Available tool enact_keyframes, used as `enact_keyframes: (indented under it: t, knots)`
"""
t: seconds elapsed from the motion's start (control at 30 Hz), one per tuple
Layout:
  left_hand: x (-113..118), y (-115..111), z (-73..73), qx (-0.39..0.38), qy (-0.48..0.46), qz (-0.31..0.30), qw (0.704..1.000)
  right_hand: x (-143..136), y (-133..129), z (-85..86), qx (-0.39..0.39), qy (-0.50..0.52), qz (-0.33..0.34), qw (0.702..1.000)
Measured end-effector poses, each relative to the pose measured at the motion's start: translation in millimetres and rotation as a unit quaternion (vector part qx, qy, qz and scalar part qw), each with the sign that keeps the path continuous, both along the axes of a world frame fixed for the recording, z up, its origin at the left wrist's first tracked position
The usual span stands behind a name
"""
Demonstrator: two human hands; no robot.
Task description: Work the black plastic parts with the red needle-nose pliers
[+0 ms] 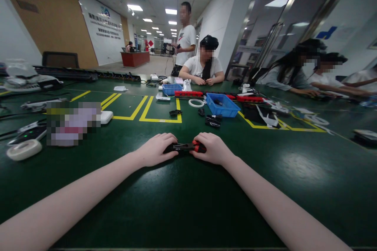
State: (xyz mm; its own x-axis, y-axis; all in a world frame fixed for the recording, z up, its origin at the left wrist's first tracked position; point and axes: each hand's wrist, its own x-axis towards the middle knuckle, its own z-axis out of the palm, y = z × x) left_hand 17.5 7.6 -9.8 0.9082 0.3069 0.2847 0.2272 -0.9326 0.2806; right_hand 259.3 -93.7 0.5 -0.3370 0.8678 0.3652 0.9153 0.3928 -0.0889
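Two bare hands meet low over a dark green table (182,211), seen through the head camera I am following from afar. My right hand (210,148) is closed around the red-and-black handles of a pair of pliers (185,147), fingers curled over the top and thumb beneath. The pliers lie nearly level at the middle of the view, jaws pointing toward my left hand (163,149), whose fingers and thumb pinch a small black piece (170,148). From here I cannot tell where the jaws end and the black piece begins, nor whether they grip it

Beyond the hands, a loose black part (175,113) rests inside a yellow tape outline (161,120). To its right, a cluster of glossy black parts (213,120) lies just in front of a blue bin (222,106), which holds more dark pieces (218,102). A white ring (196,103) sits at the bin's left, with a red strip (188,94) behind it and a smaller blue tray (172,89) farther left

At the left of my view, a roll of tape (24,150) and a white case (106,117) flank an item blurred by pixels (73,125). Across the table, a seated person (203,68) in dark headgear holds both hands together near the tabletop, while a standing person (185,43) in a white T-shirt appears behind. More people (306,74) sit along the right side, arms on or over the table
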Motion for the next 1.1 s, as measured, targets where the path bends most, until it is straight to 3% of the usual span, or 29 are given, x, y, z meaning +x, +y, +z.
enact_keyframes:
  t: [0.53,1.1]
  knots:
    - [-0.6,-5.2,3.5,0.012,0.013,0.030,0.999,-1.3,0.7,0.3,-0.005,-0.002,-0.015,1.000]
    - [-1.1,-5.3,2.9,0.030,0.004,0.018,0.999,-4.4,-0.4,3.1,-0.006,-0.024,-0.033,0.999]
